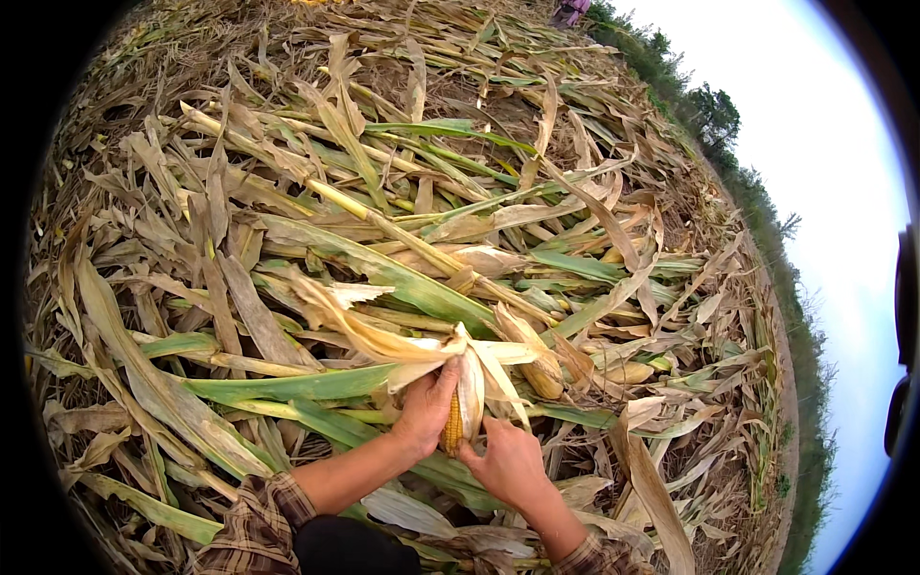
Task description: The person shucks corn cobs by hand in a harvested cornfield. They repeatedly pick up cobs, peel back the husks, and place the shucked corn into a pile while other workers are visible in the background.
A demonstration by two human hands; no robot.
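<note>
Between my two hands is an ear of corn (pixel 454 427), its yellow kernels bared on one side and its pale husk (pixel 471 383) peeled partly back, with strips spreading out at the top. My left hand (pixel 427 407) wraps round the ear from the left, thumb lying along the husk. At the ear's lower right, my right hand (pixel 505 458) has its fingers closed against the kernels and the husk edge. Just right of the hands lies another ear (pixel 544 372) in dry husk, among the stalks.
Cut corn stalks (pixel 383 225) and dry leaves (pixel 163 278) cover the ground in a thick layer. A further husked ear (pixel 628 373) lies to the right. Green bushes (pixel 714 115) line the field's far right edge. A pink-clad figure (pixel 571 10) shows small at the top.
</note>
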